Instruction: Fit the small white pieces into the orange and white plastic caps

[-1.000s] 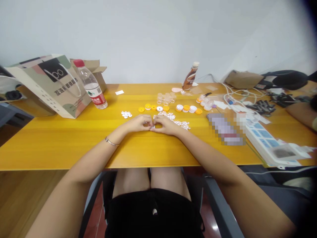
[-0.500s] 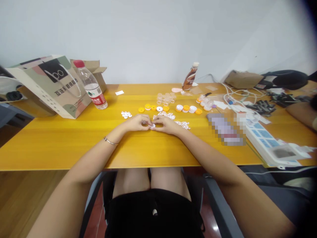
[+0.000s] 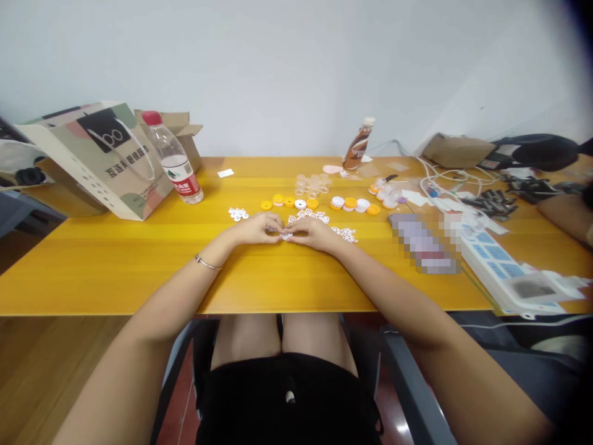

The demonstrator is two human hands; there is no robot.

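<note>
My left hand [image 3: 263, 229] and my right hand [image 3: 311, 233] meet fingertip to fingertip just above the table. Between them they pinch a small white piece [image 3: 286, 236], mostly covered by the fingers; its exact kind cannot be made out. A pile of small white parts [image 3: 238, 214] lies beyond my left hand. White pieces with dark red spots [image 3: 309, 216] spread behind my right hand, with more spotted pieces [image 3: 345, 235] beside its wrist. Farther back stand a row of yellow and white round caps [image 3: 290, 203] and a cluster of clear plastic rings [image 3: 312, 184].
On the left are a paper bag [image 3: 111, 161], a cardboard box [image 3: 189, 139] and a red-capped water bottle [image 3: 178, 167]. A brown drink bottle [image 3: 357, 147] stands near the wall. To the right lie a blurred-out phone [image 3: 424, 244], a white power strip [image 3: 498, 262], cables and another person's arm [image 3: 565, 216].
Both hands stay together on the small white piece, with only a slight shift of the fingers. The whole view has moved a little.
</note>
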